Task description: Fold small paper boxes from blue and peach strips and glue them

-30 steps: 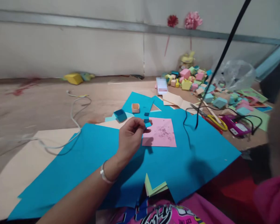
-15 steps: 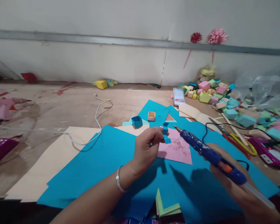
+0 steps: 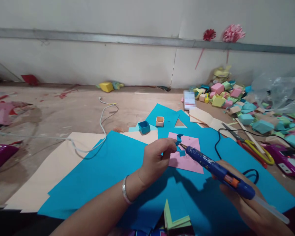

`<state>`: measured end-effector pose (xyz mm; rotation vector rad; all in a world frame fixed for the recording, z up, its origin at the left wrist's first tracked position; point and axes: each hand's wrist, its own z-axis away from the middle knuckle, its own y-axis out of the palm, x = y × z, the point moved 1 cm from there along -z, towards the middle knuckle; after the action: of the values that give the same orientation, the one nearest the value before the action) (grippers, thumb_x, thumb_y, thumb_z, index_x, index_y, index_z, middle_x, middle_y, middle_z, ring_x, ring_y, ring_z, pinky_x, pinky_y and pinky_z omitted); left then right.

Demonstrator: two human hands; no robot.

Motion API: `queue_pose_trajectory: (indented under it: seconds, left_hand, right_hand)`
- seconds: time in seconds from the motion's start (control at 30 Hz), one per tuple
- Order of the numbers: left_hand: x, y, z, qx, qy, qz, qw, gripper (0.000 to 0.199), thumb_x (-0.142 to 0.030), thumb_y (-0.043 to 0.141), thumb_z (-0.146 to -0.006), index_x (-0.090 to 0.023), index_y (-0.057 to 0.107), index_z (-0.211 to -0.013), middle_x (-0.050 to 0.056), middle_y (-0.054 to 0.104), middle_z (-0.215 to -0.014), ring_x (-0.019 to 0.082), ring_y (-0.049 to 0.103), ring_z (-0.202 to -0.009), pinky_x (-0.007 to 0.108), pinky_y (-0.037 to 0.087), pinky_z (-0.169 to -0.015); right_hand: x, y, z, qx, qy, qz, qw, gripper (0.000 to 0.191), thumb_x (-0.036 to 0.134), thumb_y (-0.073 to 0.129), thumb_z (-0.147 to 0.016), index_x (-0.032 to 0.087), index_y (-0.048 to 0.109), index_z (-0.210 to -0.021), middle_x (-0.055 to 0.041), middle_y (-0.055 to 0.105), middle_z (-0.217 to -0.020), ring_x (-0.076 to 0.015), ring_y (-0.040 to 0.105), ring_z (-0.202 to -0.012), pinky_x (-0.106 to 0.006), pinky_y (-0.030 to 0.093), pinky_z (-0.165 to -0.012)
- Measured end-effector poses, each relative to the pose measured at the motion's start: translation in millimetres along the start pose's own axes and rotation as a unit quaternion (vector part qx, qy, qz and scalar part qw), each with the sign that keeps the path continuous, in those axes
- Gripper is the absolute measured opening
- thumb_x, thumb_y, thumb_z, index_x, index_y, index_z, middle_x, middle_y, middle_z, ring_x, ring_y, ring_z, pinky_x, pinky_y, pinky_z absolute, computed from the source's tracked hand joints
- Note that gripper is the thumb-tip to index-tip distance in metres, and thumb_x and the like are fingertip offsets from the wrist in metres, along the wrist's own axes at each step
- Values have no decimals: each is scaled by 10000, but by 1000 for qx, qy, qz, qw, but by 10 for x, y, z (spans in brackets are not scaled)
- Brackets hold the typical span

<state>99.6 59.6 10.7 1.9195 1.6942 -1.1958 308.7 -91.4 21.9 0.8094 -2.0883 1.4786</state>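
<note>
My left hand [image 3: 156, 160] pinches a small folded blue paper piece [image 3: 181, 152] above a pink sheet [image 3: 194, 165]. In my right hand [image 3: 238, 190] is a blue glue gun [image 3: 211, 167], its metal tip touching or very near the blue piece. Large blue sheets [image 3: 100, 170] lie under both hands. Beyond my left hand stand a small open blue paper box [image 3: 144, 127] and a small peach paper box [image 3: 159, 121].
Scissors [image 3: 258, 152], a purple device [image 3: 287, 159] and a heap of paper boxes [image 3: 245, 118] are at the right. At the left are peach sheets [image 3: 46, 164], a white cable [image 3: 101, 121] and a pink glue gun [image 3: 3, 113]. Folded green paper [image 3: 177, 223] sits at the near edge.
The glue gun in my right hand has moved left and down to the blue piece. My left hand has turned the piece slightly and shifted a little right.
</note>
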Motion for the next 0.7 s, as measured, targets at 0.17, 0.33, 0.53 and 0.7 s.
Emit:
queue_pose_trajectory:
  seconds: [0.17,0.33,0.53,0.7]
  left_hand:
    - [-5,6,6,-8,81,-42,996,256,22,511,-861,-203,611,-793,27,758,-847,131,734,-859,221,569,-710]
    - [-7,13,18,1,93,-63,994,262,28,509,-861,-209,607,-803,29,765,-861,149,744,-899,248,588,-734]
    - [3,20,40,-3,89,-55,994,269,38,507,-835,-205,613,-791,20,756,-839,129,738,-829,226,578,-691]
    - [2,29,36,-1,82,-51,995,271,39,513,-823,-207,622,-793,19,761,-858,121,733,-800,211,564,-651]
  right_hand:
    - [-44,2,37,-1,-3,36,999,271,308,535,-941,312,579,-1209,-19,693,-1016,-193,697,-830,-235,572,-711]
    - [-4,17,9,5,-22,40,999,221,284,510,-956,306,559,-1170,-27,684,-997,-193,690,-834,-228,554,-670]
    - [21,10,-17,0,-37,61,997,191,266,501,-959,296,542,-1143,-34,674,-1004,-187,685,-845,-229,550,-675]
    - [60,20,-48,12,-49,51,997,163,245,508,-948,284,563,-1097,-20,679,-923,-176,680,-775,-232,544,-649]
